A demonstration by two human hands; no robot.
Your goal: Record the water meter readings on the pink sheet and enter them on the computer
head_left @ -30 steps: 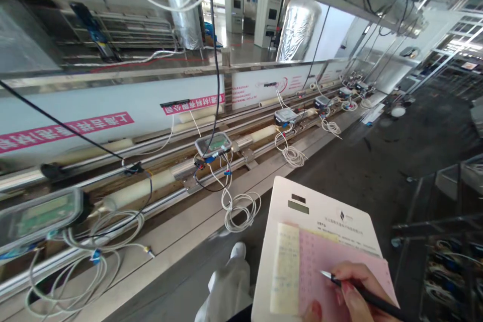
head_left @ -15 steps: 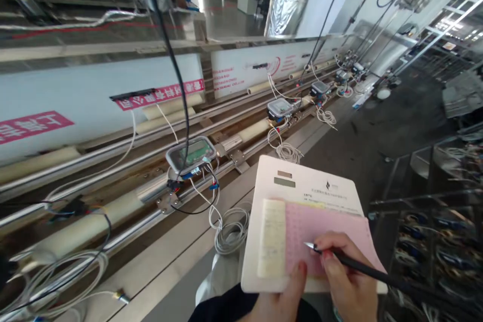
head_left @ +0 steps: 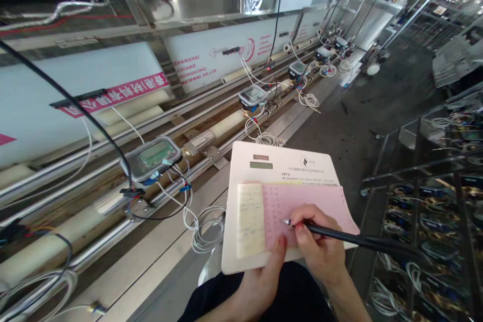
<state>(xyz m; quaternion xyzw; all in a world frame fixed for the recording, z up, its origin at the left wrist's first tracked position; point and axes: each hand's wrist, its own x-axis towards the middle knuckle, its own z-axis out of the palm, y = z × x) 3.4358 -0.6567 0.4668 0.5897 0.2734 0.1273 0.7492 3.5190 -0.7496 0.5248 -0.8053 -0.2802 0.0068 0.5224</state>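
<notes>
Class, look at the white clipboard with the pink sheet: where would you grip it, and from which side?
Grip the clipboard at its near bottom edge, coming from below, thumb on top as the left hand does. That edge overhangs free, and the right hand with the pen needs the pink sheet uncovered.

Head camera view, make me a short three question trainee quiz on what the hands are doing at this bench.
1. True or false: the right hand holds a black pen with its tip on the pink sheet.
2. What does the left hand grip?
A. a cable coil
B. the white clipboard
C. a meter
3. Fill in: the nearest meter sits to the ____ of the clipboard.

Key: 1 true; 2 B; 3 left.
</notes>
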